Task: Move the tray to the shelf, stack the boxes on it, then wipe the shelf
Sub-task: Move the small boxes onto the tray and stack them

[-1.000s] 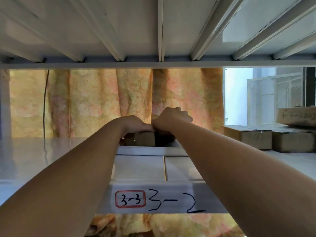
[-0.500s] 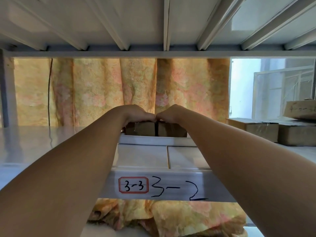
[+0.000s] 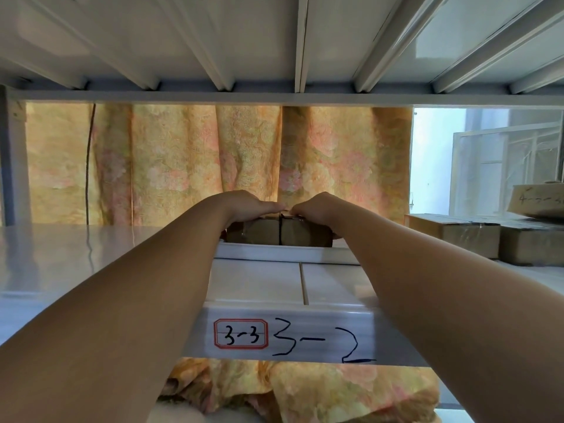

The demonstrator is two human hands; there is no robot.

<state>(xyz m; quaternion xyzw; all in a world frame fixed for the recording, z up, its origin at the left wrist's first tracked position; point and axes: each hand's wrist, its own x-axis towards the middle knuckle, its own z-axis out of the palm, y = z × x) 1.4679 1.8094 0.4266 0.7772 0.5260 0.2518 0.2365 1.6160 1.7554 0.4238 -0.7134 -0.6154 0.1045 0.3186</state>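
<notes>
A white tray (image 3: 274, 252) sits on the white metal shelf (image 3: 61, 257), straight ahead of me. Two small brown cardboard boxes stand side by side in it: the left box (image 3: 259, 233) and the right box (image 3: 305, 235), touching along a dark seam. My left hand (image 3: 247, 203) rests palm down on top of the left box. My right hand (image 3: 320, 206) lies on top of the right box, fingers curled over it. The fingertips of both hands almost meet above the seam. Whether the hands grip or only press is hidden.
Larger cardboard boxes (image 3: 451, 233) stand on the shelf at the right, one more (image 3: 537, 199) stacked above them. A yellow floral curtain (image 3: 213, 160) hangs behind. The shelf above (image 3: 274, 96) is low overhead. The shelf's front edge bears the label "3-3 3-2" (image 3: 241, 334).
My right hand has come down from a raised fist to lie flat on the right box. Both hands moved slightly apart, uncovering the two boxes' front faces.
</notes>
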